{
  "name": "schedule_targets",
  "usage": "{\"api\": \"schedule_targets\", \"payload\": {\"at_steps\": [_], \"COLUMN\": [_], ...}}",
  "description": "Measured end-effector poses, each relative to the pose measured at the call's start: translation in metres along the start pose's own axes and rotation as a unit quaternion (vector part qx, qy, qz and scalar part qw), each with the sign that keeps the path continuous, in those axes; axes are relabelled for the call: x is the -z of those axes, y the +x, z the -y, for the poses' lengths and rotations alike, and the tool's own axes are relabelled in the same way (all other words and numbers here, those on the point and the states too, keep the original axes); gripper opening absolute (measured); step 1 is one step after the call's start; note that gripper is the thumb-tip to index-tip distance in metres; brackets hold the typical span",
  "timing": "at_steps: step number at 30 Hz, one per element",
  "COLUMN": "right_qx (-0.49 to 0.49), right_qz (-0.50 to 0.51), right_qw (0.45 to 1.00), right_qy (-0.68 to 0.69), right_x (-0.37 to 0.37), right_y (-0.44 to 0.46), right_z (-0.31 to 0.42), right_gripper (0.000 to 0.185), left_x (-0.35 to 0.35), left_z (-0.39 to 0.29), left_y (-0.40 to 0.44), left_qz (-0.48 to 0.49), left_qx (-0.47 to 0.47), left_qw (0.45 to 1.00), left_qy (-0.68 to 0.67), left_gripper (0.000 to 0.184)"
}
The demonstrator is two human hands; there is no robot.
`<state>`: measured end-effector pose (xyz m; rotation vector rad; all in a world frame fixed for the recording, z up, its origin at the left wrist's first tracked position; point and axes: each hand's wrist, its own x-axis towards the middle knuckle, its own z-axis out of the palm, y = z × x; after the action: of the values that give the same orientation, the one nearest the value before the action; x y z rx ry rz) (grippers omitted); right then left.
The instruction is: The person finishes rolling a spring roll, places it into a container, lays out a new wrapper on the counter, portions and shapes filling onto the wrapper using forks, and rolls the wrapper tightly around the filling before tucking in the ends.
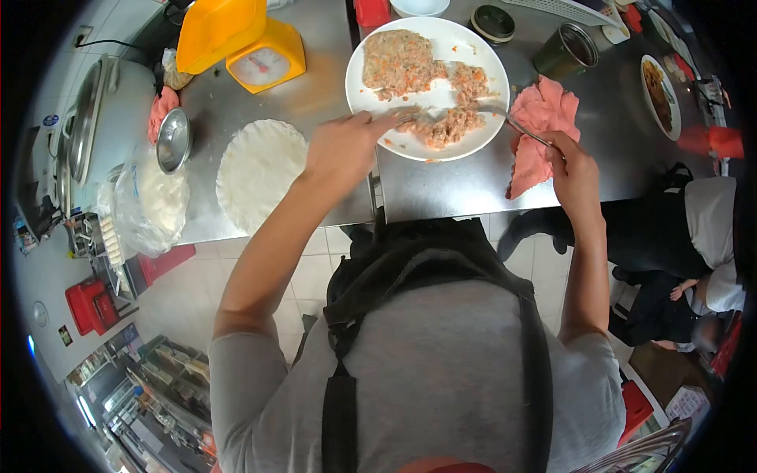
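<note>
The right hand has its fingers pinching 1 metal utensil, its tip at the minced filling on the white plate, left of them. The left hand reaches over the plate, fingers too blurred to tell; 1 dough round lies left of them.

The left grip blurs at its fingertips. At twelve o'clock, the picture's edge cuts off a white bowl; at eleven, the scale dial is unreadable.
</note>
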<state>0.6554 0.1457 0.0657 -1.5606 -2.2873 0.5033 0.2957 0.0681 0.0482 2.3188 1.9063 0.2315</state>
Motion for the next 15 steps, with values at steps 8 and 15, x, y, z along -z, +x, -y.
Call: {"api": "schedule_targets", "payload": {"at_steps": [8,15], "right_qx": [-0.028,-0.017], "right_qz": [-0.026,0.001], "right_qw": [0.998,0.998], "right_qy": [-0.048,0.058], "right_x": [0.005,0.001], "right_y": [0.008,0.005], "right_z": [-0.003,0.004], "right_gripper": [0.022,0.024], "left_x": [-0.029,0.025], "left_z": [-0.025,0.025], "left_y": [0.036,-0.003], "left_qz": [-0.045,-0.04], "left_qx": [-0.071,-0.008], "left_qw": [0.995,0.999], "left_qy": [-0.055,-0.033], "left_gripper": [0.053,0.048]}}
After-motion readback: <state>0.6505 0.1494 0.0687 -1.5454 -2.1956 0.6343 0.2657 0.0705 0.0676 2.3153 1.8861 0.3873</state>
